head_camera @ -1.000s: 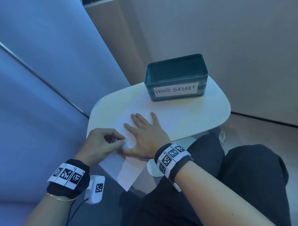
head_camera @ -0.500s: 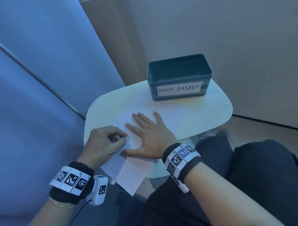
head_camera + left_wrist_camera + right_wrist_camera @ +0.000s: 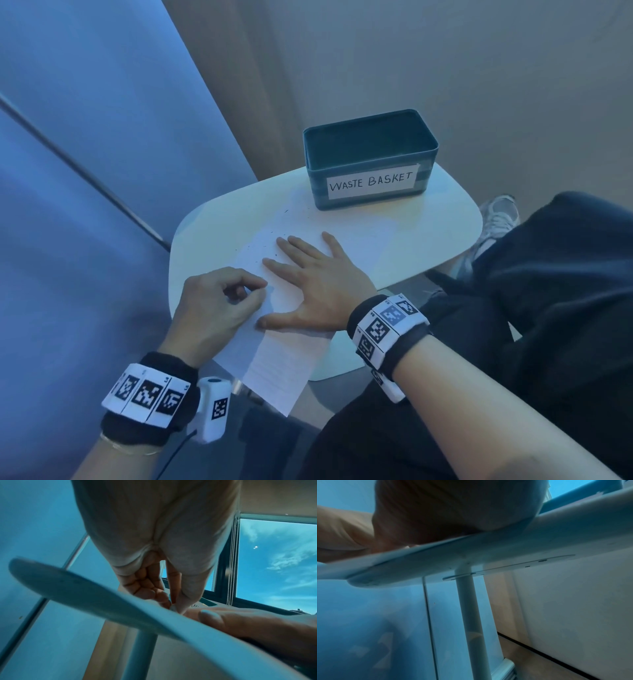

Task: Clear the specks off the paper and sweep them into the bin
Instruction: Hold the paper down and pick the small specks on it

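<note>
On the worktop (image 3: 428,236), the head view shows us our right hand (image 3: 318,284) pressing flat on the paper (image 3: 274,370), which overhangs the near edge; specks (image 3: 270,240) lie toward the bin (image 3: 370,161) at the far edge. In the left wrist view, our left hand (image 3: 154,585) curls, fingertips pinched; whether it holds anything, we cannot tell. In the right wrist view, the palm rests on the worktop edge.

Each of my wrists carries a black band (image 3: 390,329) faced with white panels bearing black square fiducial markers. My left wrist (image 3: 147,397) adds a white camera module (image 3: 214,407), a black cable and a thin gold bracelet (image 3: 126,448). I wear dark trousers (image 3: 513,342) and a pale sneaker (image 3: 496,219).
</note>
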